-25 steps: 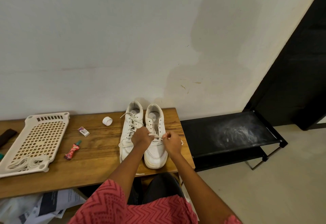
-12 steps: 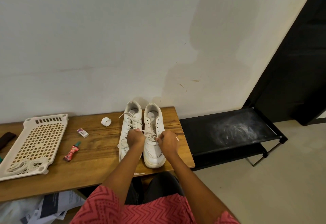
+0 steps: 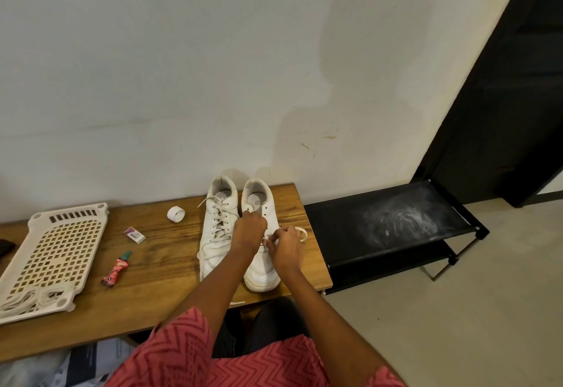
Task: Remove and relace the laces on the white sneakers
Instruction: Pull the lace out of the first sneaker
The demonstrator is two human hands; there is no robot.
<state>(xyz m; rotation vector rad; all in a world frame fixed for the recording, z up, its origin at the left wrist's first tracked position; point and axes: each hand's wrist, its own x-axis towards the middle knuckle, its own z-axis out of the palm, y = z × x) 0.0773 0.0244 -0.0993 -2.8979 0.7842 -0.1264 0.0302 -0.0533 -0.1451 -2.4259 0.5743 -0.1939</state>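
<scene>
Two white sneakers stand side by side on the wooden table (image 3: 158, 268), toes toward me. The left sneaker (image 3: 217, 228) is laced, its lace ends loose near the collar. The right sneaker (image 3: 259, 264) has open eyelets near the top. My left hand (image 3: 248, 229) lies curled over the right sneaker's middle eyelets, its fingertips hidden. My right hand (image 3: 285, 245) pinches the white lace (image 3: 300, 232), which loops out to the right of the shoe.
A white perforated tray (image 3: 51, 252) with a bundle of white laces in its near corner lies at the table's left. A white tape roll (image 3: 176, 214), a small box (image 3: 134, 234) and a red tube (image 3: 116, 269) lie between tray and sneakers. A black rack (image 3: 390, 228) stands to the right.
Both hands moved slightly up the right sneaker. My right hand drew the lace out to the right, where a loop now shows beside the shoe.
</scene>
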